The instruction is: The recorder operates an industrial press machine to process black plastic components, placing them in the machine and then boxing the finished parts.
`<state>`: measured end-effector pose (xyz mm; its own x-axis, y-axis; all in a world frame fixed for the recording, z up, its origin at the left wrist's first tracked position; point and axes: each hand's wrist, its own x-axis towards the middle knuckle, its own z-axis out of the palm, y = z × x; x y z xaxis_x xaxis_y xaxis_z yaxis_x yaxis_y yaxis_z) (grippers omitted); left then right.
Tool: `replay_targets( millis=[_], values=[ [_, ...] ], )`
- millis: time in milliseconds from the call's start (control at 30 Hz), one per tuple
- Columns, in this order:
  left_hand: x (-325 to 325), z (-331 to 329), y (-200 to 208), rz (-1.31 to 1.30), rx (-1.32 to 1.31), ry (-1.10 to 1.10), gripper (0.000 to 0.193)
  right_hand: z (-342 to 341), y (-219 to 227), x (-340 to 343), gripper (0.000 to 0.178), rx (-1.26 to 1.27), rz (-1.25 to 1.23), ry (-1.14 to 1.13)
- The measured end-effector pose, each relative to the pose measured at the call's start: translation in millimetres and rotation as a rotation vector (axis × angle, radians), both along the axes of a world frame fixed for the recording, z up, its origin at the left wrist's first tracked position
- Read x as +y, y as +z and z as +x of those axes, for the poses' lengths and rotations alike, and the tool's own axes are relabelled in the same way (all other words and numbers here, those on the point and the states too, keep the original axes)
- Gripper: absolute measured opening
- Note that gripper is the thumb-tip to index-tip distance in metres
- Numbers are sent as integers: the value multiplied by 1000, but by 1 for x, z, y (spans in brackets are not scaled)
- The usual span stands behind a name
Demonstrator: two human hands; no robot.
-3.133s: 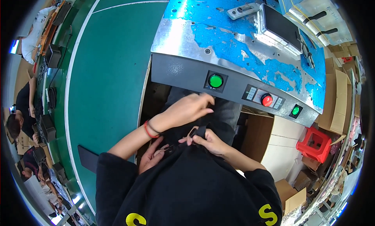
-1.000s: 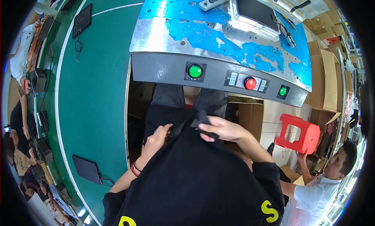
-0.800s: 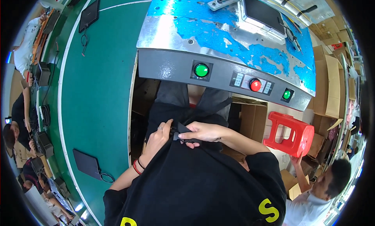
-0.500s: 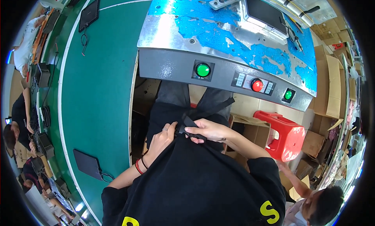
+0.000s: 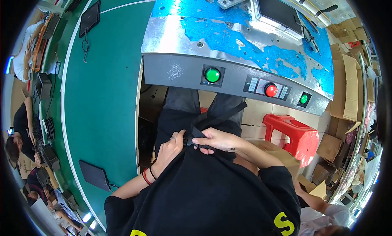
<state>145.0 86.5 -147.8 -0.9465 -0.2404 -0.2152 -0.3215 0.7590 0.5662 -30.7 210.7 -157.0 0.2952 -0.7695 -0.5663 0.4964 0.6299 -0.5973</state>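
A black strap (image 5: 232, 112) runs across my lap at waist height, its loose end slanting up to the right. My right hand (image 5: 219, 139) is closed on it, thumb pressed over the band. Close beside it, my left hand (image 5: 168, 151) has its fingers bent in at a small dark piece on the strap, perhaps a buckle; the fingers partly hide it. Below both hands spreads my black shirt (image 5: 196, 187), pulled into folds toward them.
Ahead stands a grey machine with a green button (image 5: 212, 75) and a red button (image 5: 270, 89); a black-screened device (image 5: 277, 11) rests on top. A green table (image 5: 102, 101) holds dark tablets on the left. A red stool (image 5: 300, 140), cardboard box (image 5: 281, 152) and another person (image 5: 326, 215) are right.
My hands stay together on the strap with only a slight shift. At right, the cardboard box has moved toward the stool and the other person has moved lower in view.
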Motion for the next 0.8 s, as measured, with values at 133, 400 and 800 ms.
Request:
replay_targets(
  millis=[133,400,800],
  values=[
    [1,0,-4,-13,-2,-3,46,2,-2,0,32,6,1,-18],
    [2,-4,0,-33,2,10,46,9,-6,-3,32,22,35,-44],
    [3,2,-6,-31,35,45,48,8,-13,-2,35,-138,52,-27]
  ],
)
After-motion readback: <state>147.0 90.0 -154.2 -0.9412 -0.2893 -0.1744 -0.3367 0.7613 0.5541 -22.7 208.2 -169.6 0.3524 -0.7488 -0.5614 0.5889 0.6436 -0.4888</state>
